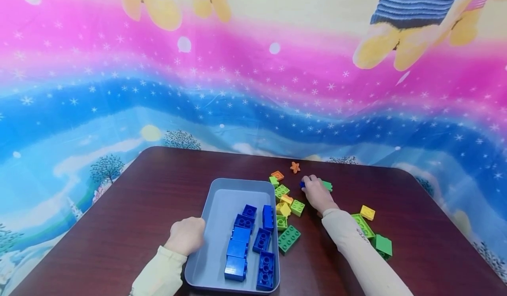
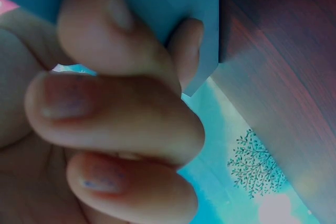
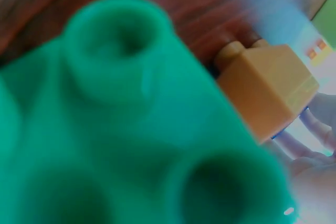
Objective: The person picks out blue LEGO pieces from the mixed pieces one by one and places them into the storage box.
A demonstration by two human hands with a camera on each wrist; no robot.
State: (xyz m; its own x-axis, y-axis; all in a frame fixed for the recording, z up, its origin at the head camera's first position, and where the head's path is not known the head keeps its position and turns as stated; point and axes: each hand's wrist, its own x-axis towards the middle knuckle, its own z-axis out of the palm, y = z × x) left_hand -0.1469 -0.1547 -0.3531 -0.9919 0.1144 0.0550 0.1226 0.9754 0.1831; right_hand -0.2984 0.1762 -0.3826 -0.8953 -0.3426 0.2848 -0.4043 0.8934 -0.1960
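Note:
A grey-blue tray holds several blue bricks, some standing in a row and others along its right wall. My left hand grips the tray's left rim; in the left wrist view its curled fingers lie against the tray wall. Beyond the loose bricks on the right, my right hand has its fingers on a blue brick, mostly covered by the hand. A green brick lies just right of those fingers. Close to the right wrist camera are a large green brick and an orange-yellow brick.
Light green, yellow and orange bricks lie beside the tray's right wall, with a dark green brick nearer. An orange star-shaped piece is near the table's back edge. Right of my forearm are yellow and green bricks.

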